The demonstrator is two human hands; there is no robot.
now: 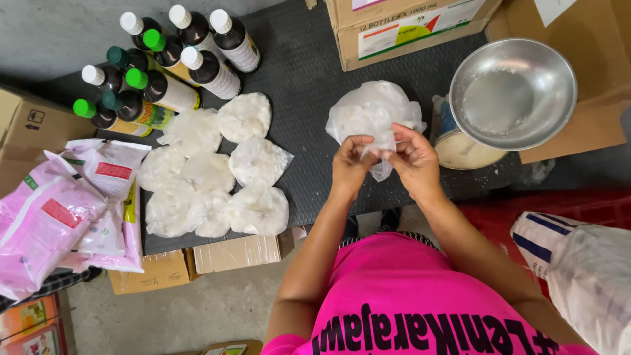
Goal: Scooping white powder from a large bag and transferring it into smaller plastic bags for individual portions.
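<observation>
Pinching crinkly clear bag (371, 115), white powder inside

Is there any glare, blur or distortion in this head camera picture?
Head view: soft, even light; mild glare inside the round steel bowl; the clear plastic bag of white powder held by the left hand and right hand is sharp; the edges bend outward like wide-angle distortion.

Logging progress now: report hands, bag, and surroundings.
Left hand and right hand both pinching the neck of the clear bag of white powder. Filled bags lie left. Steel bowl right, apart.
</observation>
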